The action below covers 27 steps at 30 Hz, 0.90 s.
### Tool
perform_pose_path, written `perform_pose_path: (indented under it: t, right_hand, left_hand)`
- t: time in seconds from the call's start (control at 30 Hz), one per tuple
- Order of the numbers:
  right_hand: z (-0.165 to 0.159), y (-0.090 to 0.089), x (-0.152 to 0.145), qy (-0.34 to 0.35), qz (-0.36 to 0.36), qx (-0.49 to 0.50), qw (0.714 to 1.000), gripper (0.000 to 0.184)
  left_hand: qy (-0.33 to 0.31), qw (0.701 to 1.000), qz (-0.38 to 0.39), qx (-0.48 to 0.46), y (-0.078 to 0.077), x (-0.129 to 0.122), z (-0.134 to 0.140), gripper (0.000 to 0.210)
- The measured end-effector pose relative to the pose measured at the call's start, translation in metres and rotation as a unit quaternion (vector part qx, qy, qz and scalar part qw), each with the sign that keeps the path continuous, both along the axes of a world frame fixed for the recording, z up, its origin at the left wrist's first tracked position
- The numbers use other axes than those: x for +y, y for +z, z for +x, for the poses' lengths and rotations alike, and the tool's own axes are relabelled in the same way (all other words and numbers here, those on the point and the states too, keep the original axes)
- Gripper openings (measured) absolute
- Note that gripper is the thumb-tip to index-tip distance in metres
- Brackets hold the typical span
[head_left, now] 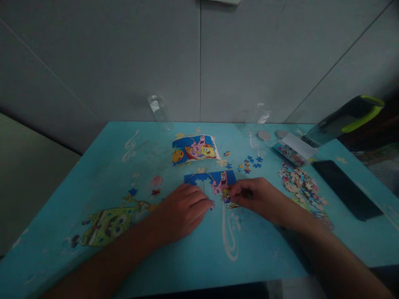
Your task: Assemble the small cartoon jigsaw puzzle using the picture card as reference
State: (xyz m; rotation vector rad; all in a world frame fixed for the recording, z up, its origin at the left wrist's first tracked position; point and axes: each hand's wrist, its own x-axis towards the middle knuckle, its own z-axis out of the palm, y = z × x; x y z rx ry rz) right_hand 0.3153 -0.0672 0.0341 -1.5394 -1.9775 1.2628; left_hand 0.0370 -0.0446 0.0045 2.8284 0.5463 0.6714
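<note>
Puzzle in work: a partly joined jigsaw (231, 177) lies flat on the light-blue table (174, 265), between the person's two hands. Its upper edge is joined in a blue strip; a gap below shows tabletop, and the pink figure fills part of the right side.

Right hand (256, 196): at the jigsaw's right side, thumb and forefinger brought close together over its lower portion. From where I stand I cannot tell whether a piece is pinched there or only pressed.

Left hand (184, 209): palm down at the lower left of the jigsaw, fingers bent and lying together; what is under them is hidden. A small pink piece (212, 205) shows just beside the fingertips.

Just beyond the jigsaw lies a printed picture (195, 150) (same pink figure, with a yellow one next to it). Loose blue pieces (257, 165) are scattered to the right of that; a larger heap of pieces (301, 185) sits farther right, near a dark flat object (346, 190).
</note>
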Motion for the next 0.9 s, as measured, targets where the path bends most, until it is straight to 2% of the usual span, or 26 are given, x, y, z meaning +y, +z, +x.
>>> perform_pose_path:
  t: [0.53, 0.77, 0.9]
  right_hand:
    - [-0.003, -0.002, 0.002, -0.032, 0.016, 0.029, 0.999, 0.016]
    - [0.0, -0.006, 0.004, -0.035, 0.02, 0.035, 0.999, 0.019]
    - [0.016, -0.004, 0.01, -0.061, 0.04, 0.009, 0.997, 0.025]
  left_hand:
    - [0.0, 1.0, -0.008, 0.016, 0.002, 0.0, 0.001, 0.022]
    - [0.008, 1.0, 0.02, 0.012, 0.006, 0.001, -0.001, 0.02]
    - [0.041, 0.998, 0.054, -0.003, 0.009, 0.011, -0.012, 0.025]
